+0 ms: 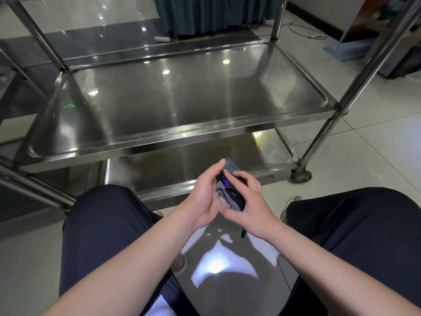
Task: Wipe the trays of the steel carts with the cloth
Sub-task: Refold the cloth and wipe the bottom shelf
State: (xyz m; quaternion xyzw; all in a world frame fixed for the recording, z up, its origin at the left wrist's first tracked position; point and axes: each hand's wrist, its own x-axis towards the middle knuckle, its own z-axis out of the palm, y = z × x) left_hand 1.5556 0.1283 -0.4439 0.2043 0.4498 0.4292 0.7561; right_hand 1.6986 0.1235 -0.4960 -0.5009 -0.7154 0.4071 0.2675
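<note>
While both hands (pixel 206 197) (pixel 250 201) grip the folded cloth (pixel 230 192), recommend a flat pad before wiping the tray (pixel 205 137) just beyond.

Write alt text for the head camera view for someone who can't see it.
Both hands, the left hand and right hand, hold a folded dark cloth between the person's knees, in front of a steel cart whose two shiny trays hold nothing.

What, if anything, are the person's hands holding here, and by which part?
Both hands hold the folded dark cloth between them. The left hand presses its left side and the right hand curls round its right edge, in front of the lower tray.
</note>
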